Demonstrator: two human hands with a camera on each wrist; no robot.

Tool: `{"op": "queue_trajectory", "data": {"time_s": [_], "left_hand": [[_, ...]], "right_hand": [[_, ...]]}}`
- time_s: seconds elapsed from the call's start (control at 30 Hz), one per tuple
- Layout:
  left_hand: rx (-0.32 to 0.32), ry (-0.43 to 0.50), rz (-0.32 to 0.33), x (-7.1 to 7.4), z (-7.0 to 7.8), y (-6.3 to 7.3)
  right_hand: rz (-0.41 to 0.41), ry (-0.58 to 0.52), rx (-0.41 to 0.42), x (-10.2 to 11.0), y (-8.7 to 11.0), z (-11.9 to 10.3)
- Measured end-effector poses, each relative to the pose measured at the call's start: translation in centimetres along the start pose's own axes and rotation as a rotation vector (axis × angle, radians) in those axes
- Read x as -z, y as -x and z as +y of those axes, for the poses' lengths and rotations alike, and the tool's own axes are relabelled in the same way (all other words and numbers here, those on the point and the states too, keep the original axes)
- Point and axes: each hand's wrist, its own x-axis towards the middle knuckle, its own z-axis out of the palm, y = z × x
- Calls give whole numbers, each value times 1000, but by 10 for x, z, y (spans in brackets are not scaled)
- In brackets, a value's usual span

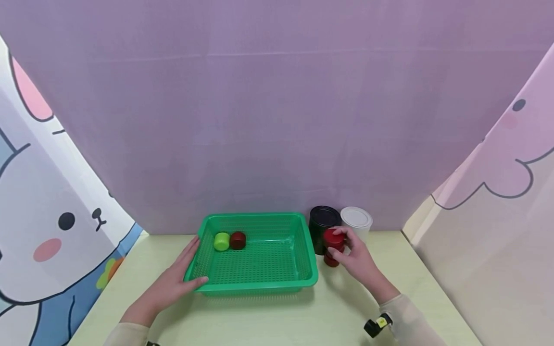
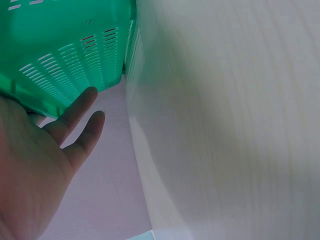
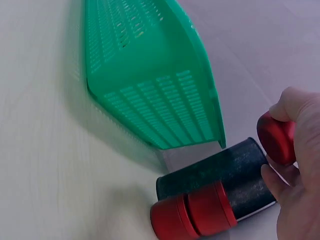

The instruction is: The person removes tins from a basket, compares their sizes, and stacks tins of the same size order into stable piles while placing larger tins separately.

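My right hand [image 1: 357, 257] pinches a small red cylinder [image 3: 275, 140] between thumb and fingers. In the right wrist view it is apart from two stacked red cylinders [image 3: 211, 209], which stand in front of a black can [image 1: 324, 217]. My left hand [image 1: 175, 281] rests at the left side of a green plastic basket [image 1: 259, 290], its thumb across the front left corner of the rim. Two of its straight fingers [image 2: 80, 112] lie along the outside wall in the left wrist view; the others are mostly hidden. Inside the basket sit a lime-green cylinder [image 1: 221, 241] and a dark red cylinder [image 1: 237, 240].
A white can [image 1: 357, 217] stands right of the black can, partly behind my right hand. The pale wooden table [image 1: 259, 322] meets a purple cloth backdrop [image 1: 268, 120] behind the basket. Printed cartoon panels rise at the left [image 1: 56, 250] and right [image 1: 497, 230].
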Motion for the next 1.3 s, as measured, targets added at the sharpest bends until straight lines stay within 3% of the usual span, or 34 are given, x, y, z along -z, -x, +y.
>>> {"op": "queue_trajectory", "data": {"time_s": [0.27,0.57,1.3], "left_hand": [[2,0,-1,0,-2,-1],[0,-1,1,-1,-4,-1],[-15,3,7,-2,-4,-1]], "right_hand": [[17,75,-5,6,2,9],[84,141,74,6,3,24],[84,230,-4,8,1,38]]}}
